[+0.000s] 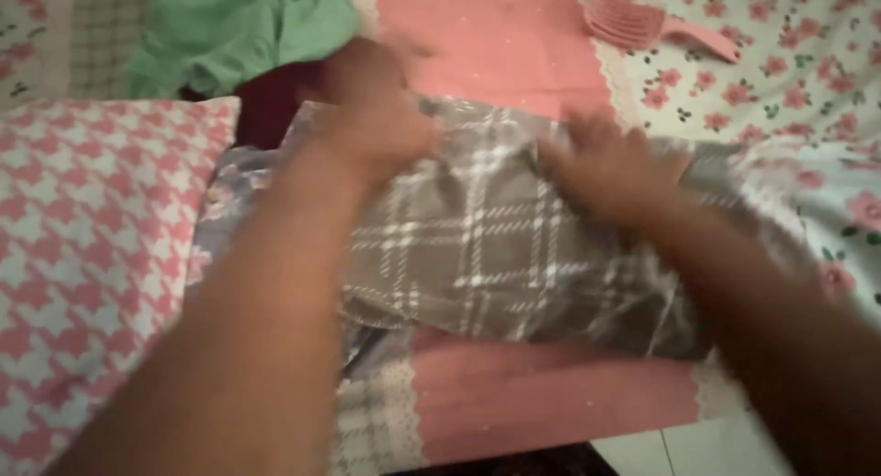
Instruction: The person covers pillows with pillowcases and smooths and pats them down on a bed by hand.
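Observation:
A grey cloth with a white check pattern (477,246) lies folded on the pink bedcover (496,44). My left hand (376,109) rests on its upper left corner, blurred by motion. On the cloth's upper right edge lies my right hand (606,168), fingers spread and pressing down. Both forearms reach in from the bottom of the view. Whether either hand pinches the fabric is too blurred to tell.
A pink and white houndstooth pillow (83,256) lies at the left. A green garment (239,31) and a dark red one (275,100) sit at the top left. A pink hairbrush (642,26) lies on a flowered sheet (780,63) at the top right.

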